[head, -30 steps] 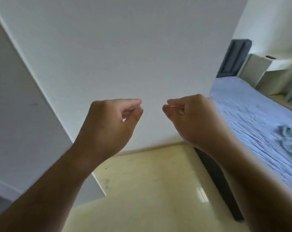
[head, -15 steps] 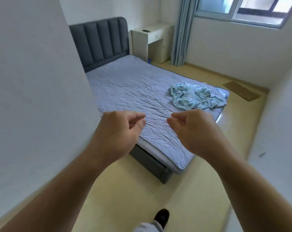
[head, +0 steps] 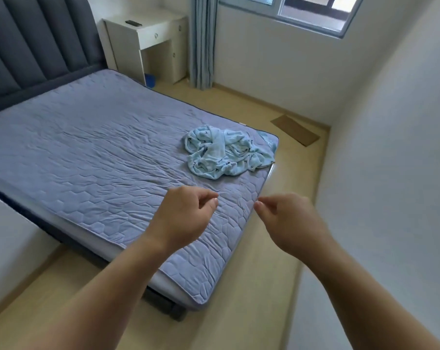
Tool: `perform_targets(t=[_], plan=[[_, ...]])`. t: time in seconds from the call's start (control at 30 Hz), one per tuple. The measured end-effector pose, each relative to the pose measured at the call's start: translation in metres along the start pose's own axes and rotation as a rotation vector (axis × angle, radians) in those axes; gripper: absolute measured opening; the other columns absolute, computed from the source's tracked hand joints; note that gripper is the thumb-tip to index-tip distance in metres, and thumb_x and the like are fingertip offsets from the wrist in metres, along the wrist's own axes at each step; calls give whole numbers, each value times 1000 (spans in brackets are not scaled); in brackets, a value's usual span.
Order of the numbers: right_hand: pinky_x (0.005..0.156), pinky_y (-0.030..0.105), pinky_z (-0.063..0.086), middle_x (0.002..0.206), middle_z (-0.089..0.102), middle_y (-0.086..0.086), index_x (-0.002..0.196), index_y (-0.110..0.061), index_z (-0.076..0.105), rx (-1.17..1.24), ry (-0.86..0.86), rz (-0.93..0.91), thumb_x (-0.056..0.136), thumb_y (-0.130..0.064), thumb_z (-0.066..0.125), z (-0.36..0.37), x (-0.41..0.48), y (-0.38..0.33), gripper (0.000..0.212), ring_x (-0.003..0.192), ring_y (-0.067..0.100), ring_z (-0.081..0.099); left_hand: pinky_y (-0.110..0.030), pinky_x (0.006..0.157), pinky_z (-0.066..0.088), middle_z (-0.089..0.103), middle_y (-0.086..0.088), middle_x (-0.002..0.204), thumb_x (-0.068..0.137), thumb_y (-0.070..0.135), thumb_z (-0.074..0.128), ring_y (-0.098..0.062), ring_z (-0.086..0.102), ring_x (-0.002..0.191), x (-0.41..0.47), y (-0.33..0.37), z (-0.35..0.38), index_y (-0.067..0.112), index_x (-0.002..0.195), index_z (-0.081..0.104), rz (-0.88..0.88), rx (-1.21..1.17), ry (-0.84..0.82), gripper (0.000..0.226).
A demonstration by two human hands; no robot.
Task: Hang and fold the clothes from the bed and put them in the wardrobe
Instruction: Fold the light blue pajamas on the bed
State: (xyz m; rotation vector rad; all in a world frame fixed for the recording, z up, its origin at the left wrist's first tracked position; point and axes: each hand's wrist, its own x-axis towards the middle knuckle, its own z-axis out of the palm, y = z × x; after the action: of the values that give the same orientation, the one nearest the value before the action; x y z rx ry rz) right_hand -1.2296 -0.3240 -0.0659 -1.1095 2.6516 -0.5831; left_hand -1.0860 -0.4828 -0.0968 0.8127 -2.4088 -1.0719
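Hovering at near right edge of bed (head: 87, 147): left hand (head: 186, 218), right hand (head: 287, 223), side by side, fingers curling in to thumbs, gripping nothing. Lying bunched toward far right edge, beyond both hands, untouched: pale blue clothes (head: 226, 152). Likely pre-shaping pinch for pickup, farther reaching needed first. Wardrobe not showing.

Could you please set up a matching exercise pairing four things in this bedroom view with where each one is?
Things:
1. light blue clothes
2. small dark object
3. flat brown mat
4. left hand

Places:
A. on the floor
B. raised in front of the camera, holding nothing
C. on the white bedside table
D. crumpled on the bed

Pairs: 1-D, 2-C, 3-A, 4-B.
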Motion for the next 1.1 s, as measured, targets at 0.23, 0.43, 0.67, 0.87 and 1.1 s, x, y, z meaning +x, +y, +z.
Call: perform_targets(t=[0.23,0.43,0.67,0.87,1.1], plan=[[76,40,58,80,74,5,103,-4,70,63,-78,-1,101,-39,55,3,145,80,39,77,20,69,-1,70,45,74,17,82,94,30,69,8,66,83,135,-6,73,22,110,79,-59,28,-47,21],[66,34,55,68,68,4,91,-5,73,63,-197,-42,102,-33,54,-14,282,132,36,68,21,63,-3,74,41,75,13,100,96,31,66,4,65,92,242,-10,121,23,115,77,-243,75,-80,23],[52,30,31,50,37,-1,59,-13,40,46,-354,-96,103,-31,51,-21,433,144,49,48,18,33,-13,81,48,73,15,101,96,31,65,3,65,93,359,-17,144,25,117,75,-377,68,-56,24],[54,31,28,58,35,5,63,-13,33,0,-421,-148,102,-30,51,-5,553,160,46,55,21,30,-3,63,40,67,26,84,94,34,67,18,59,76,457,-53,172,30,112,76,-473,26,-7,21],[56,32,35,64,45,3,69,-11,47,-92,-533,-84,102,-29,50,-2,673,195,38,56,20,37,0,67,37,72,17,102,96,32,66,7,61,89,575,-73,201,27,116,74,-492,17,-76,23]])
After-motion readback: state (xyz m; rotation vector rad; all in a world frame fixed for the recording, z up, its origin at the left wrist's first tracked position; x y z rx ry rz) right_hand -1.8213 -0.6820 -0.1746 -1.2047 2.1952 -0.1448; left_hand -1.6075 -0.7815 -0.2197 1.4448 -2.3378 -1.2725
